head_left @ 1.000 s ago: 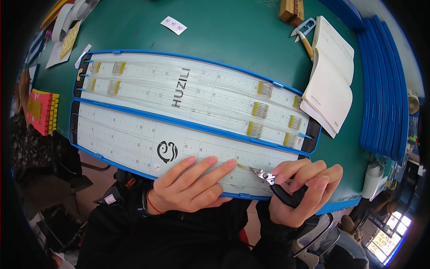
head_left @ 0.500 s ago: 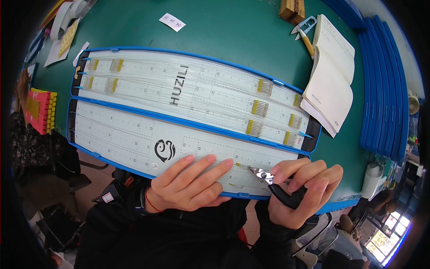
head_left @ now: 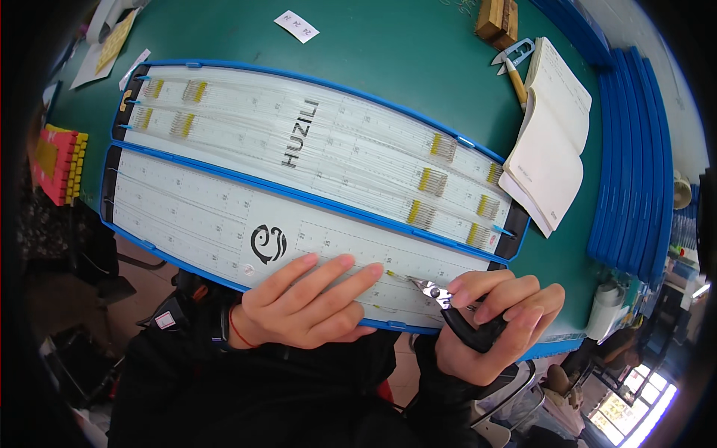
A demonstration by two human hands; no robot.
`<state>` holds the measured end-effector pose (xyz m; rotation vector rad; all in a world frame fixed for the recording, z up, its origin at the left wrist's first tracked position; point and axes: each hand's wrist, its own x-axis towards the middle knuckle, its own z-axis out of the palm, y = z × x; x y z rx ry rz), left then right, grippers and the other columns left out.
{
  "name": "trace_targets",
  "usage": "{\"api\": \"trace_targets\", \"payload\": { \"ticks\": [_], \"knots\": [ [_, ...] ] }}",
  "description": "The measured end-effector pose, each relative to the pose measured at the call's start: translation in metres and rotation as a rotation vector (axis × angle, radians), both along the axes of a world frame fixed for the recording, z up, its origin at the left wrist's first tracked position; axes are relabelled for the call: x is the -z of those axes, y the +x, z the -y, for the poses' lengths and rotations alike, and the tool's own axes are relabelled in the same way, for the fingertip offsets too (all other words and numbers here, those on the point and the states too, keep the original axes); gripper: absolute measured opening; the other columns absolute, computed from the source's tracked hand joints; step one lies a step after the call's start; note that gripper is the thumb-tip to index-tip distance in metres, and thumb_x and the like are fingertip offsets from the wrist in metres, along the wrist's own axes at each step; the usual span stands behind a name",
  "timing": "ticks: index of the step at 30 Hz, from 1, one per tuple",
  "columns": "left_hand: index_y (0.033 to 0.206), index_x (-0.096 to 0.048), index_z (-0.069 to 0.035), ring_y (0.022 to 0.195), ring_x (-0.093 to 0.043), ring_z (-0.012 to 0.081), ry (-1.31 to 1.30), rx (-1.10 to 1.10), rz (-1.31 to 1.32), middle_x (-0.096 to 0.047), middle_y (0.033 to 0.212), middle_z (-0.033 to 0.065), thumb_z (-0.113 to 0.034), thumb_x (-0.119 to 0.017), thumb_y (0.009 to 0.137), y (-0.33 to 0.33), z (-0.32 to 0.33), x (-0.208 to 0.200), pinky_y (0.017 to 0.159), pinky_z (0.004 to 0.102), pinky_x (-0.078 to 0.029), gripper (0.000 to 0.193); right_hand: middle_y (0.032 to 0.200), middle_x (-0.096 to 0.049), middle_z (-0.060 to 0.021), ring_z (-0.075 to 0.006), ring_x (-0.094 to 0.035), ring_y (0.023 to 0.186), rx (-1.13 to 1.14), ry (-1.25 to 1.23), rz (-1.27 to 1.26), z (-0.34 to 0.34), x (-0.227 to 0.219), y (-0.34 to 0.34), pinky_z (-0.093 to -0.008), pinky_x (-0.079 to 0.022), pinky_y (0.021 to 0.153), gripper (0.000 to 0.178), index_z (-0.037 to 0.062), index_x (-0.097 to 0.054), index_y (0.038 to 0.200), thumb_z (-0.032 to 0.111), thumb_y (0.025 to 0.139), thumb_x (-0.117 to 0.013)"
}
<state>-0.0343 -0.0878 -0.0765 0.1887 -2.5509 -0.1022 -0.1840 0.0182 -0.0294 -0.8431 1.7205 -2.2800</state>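
Note:
A long blue-edged rig case (head_left: 187,216) lies open before me. My left hand (head_left: 306,302) rests on its near half with fingers stretched out and a little apart; the thumb is mostly hidden at the case's near edge. My right hand (head_left: 508,310) grips black-handled cutting nippers (head_left: 432,289). Their tips are close to a small yellow-bound hook (head_left: 391,273) on a thin line, right of my left fingertips; whether they touch it I cannot tell. Another small yellow-bound piece (head_left: 377,305) lies nearer the edge. In the far half sit yellow-bound hook bundles (head_left: 420,214) on clear lines.
An open notebook (head_left: 549,134) overlaps the case's far right corner. Beyond it are blue thread snips (head_left: 515,52), a wooden-handled tool (head_left: 515,82) and a wooden block (head_left: 497,22). Blue cases (head_left: 627,164) stack at right. Red and yellow foam pieces (head_left: 60,164) lie left.
The whole view has shifted slightly, so the case appears a little farther left and higher. My hands and the nippers keep nearly the same places over the case.

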Motion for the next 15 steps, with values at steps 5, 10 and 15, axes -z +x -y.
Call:
{"api": "trace_targets", "payload": {
  "ticks": [5, 10, 15],
  "knots": [
    [0.077, -0.046, -0.019, 0.102, -0.062, 0.0102, -0.002, 0.01, 0.006, -0.068, 0.112, -0.0067, -0.047, -0.044, 0.094, -0.0005, -0.0008, -0.0001, 0.094, 0.0281, -0.043, 0.033, 0.063, -0.043, -0.0103, -0.0249, -0.055, 0.051, 0.014, 0.009, 0.005, -0.0011, -0.0011, -0.0007, -0.0365, -0.051, 0.053, 0.022, 0.0022, -0.029, 0.086, 0.019, 0.097, -0.038],
    [0.078, -0.047, -0.02, 0.102, -0.062, 0.0097, -0.028, 0.03, -0.007, -0.068, 0.112, -0.007, -0.047, -0.046, 0.094, 0.0008, -0.0004, 0.0001, 0.095, 0.028, -0.042, 0.032, 0.064, -0.043, -0.0101, -0.0257, -0.056, 0.052, 0.037, -0.03, 0.064, -0.0029, -0.0043, -0.0005, -0.0369, -0.051, 0.054, 0.022, 0.0042, -0.03, 0.087, 0.021, 0.098, -0.039],
    [0.078, -0.047, -0.02, 0.102, -0.062, 0.0094, -0.036, 0.028, -0.03, -0.068, 0.111, -0.0074, -0.048, -0.047, 0.093, 0.0026, -0.0007, 0.0026, 0.095, 0.028, -0.042, 0.032, 0.064, -0.044, -0.01, -0.0262, -0.056, 0.053, 0.021, -0.03, 0.064, -0.0021, -0.0041, 0.0, -0.037, -0.051, 0.054, 0.023, 0.0048, -0.031, 0.087, 0.023, 0.098, -0.04]
  ]
}}
